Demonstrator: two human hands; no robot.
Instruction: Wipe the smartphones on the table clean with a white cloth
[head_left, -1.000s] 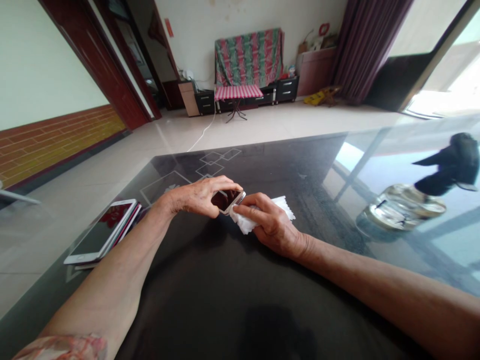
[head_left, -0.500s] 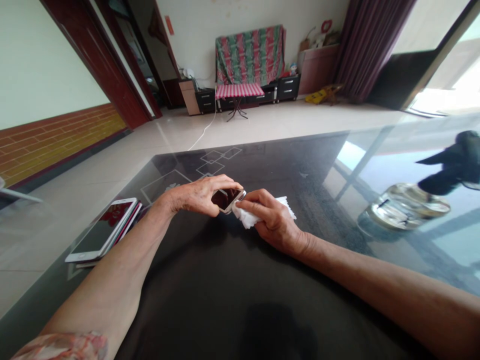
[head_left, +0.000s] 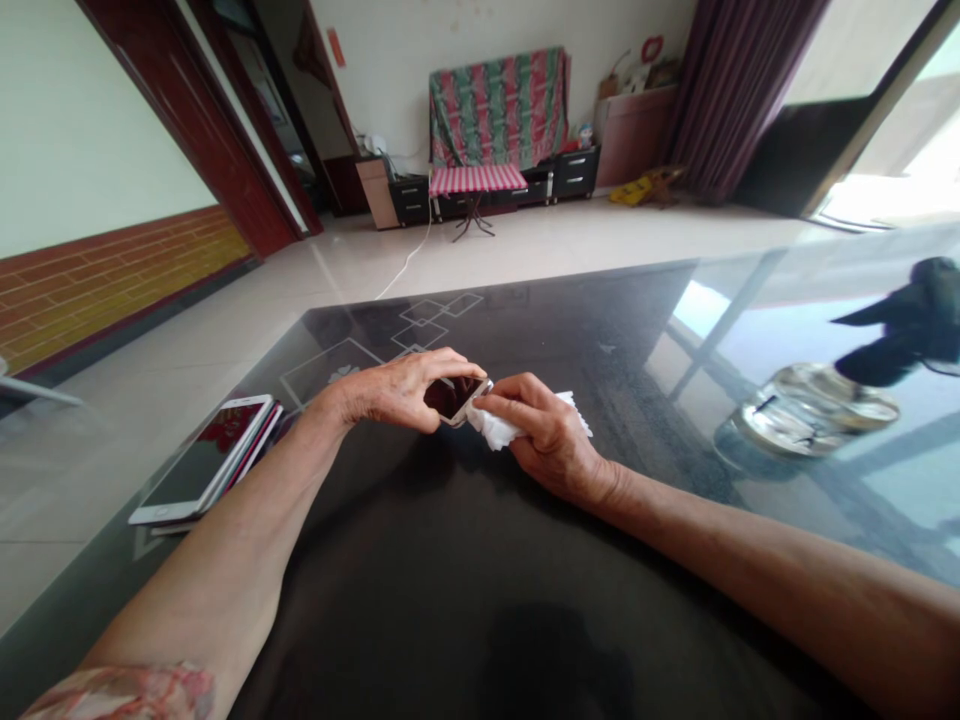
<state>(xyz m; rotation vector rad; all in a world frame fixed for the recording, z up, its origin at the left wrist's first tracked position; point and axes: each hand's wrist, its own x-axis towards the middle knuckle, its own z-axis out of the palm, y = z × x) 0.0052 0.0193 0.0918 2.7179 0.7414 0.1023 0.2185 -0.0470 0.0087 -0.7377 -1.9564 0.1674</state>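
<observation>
My left hand (head_left: 401, 388) grips a smartphone (head_left: 452, 398) by its edges, thumb on the near side and fingers along the far side, its dark screen tilted up toward my view. The phone sits over the middle of the glossy black table (head_left: 420, 590), and I cannot tell from here whether its underside touches the surface. My right hand (head_left: 553, 440) is closed on a crumpled white tissue (head_left: 496, 430), pinching it against the right end of the phone; more of the tissue pokes out beyond the knuckles. Both forearms reach in low over the tabletop. Just beside my left forearm, a white-framed device (head_left: 202, 460) with a dark screen lies face up on top of a small stack of flat devices, whose lower layers I can only partly see. Well apart to the right, a clear glass dish (head_left: 806, 410) rests on the table, with a blurred black object (head_left: 915, 325) above it that I cannot make out. Past the far table edge, out on the pale tiled floor, I have a folding table (head_left: 478, 180) under a pink-and-white striped cover, a green-and-red patterned cloth (head_left: 499, 108) draped behind it, and a purple curtain (head_left: 720, 100) toward the right
</observation>
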